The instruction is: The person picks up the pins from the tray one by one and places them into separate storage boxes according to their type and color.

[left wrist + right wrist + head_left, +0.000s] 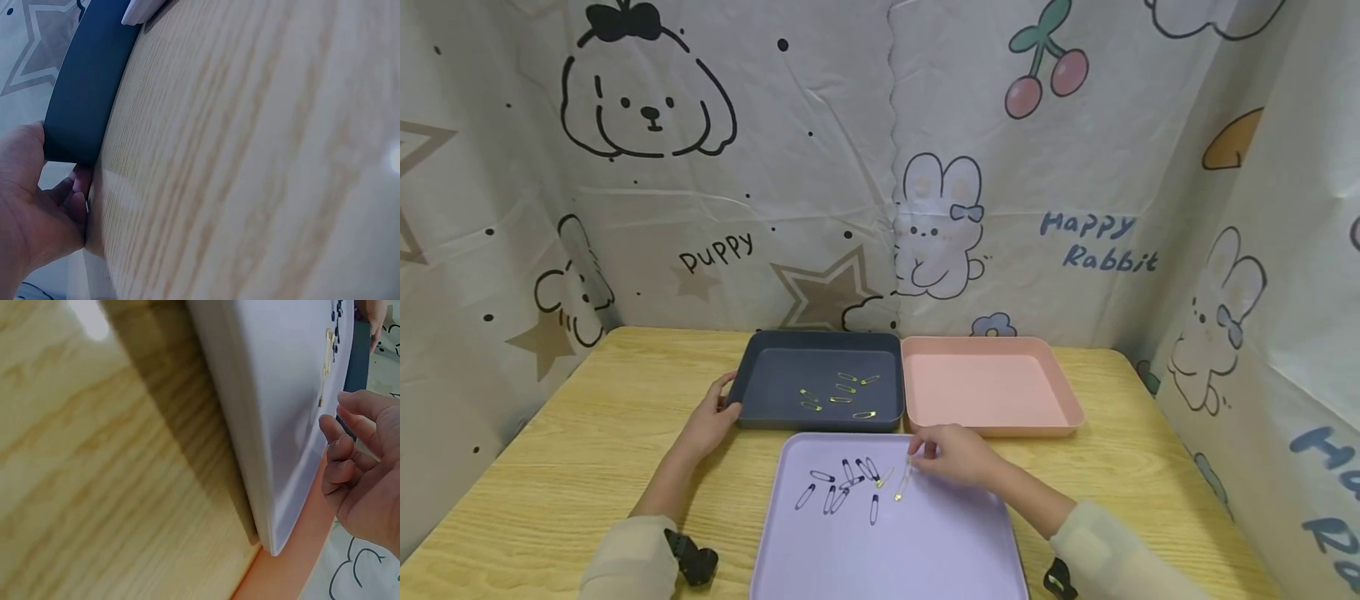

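My left hand [711,423] holds the left edge of a dark blue tray [820,423], its thumb at the rim and its fingers low beside the wall in the left wrist view. Several gold safety pins [841,399] lie in that tray. Over the lilac tray [887,558], my right hand [957,455] has its fingertips just above a gold safety pin [901,487]. In the right wrist view its thumb and forefinger stand apart, with no pin visible between them. Another gold safety pin [886,477] lies near several black safety pins [830,499].
A pink tray [992,432] stands against the dark blue tray's right side, behind the lilac one. All stand on a wood-grain table [1150,467]. A printed cloth [850,167] hangs behind the table and at both sides.
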Motion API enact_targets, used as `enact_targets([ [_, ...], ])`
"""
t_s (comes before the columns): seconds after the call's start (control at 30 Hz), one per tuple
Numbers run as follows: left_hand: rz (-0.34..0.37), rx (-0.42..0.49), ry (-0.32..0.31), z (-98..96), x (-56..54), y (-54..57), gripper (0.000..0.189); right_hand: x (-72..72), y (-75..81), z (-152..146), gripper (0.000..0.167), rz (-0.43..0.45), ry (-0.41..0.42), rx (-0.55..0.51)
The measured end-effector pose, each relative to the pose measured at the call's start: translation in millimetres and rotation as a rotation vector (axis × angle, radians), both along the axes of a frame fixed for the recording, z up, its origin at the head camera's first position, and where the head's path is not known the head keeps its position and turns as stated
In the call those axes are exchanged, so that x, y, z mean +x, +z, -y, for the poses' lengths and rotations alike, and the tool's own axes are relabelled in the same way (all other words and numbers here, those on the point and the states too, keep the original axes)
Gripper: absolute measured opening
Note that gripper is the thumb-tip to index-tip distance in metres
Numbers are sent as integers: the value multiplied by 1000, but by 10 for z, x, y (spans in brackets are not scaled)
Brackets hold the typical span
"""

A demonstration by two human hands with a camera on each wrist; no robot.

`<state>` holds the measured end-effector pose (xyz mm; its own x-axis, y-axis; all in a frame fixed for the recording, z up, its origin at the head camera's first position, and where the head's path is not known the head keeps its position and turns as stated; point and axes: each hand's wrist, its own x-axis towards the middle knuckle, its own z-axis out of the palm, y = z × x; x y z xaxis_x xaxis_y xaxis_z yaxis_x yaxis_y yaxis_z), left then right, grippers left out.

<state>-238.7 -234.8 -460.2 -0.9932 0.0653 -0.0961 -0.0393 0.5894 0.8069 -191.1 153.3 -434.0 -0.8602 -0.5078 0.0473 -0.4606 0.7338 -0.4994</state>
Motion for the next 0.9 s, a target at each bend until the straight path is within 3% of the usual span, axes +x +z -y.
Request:
enact_targets([
  [0.33,6,4,0,-10,23,11,60,-24,-95,-10,7,-87,43,176],
  [0.5,3,5,1,4,10,-4,60,-21,-92,-17,2,-109,69,213],
  [0.73,0,7,-1,9,-10,-8,61,-16,-86,-14,5,-219,142,277],
  [0.9,4,8,1,13,-8,-4,61,-2,-79,-25,4,-264,147,275],
])
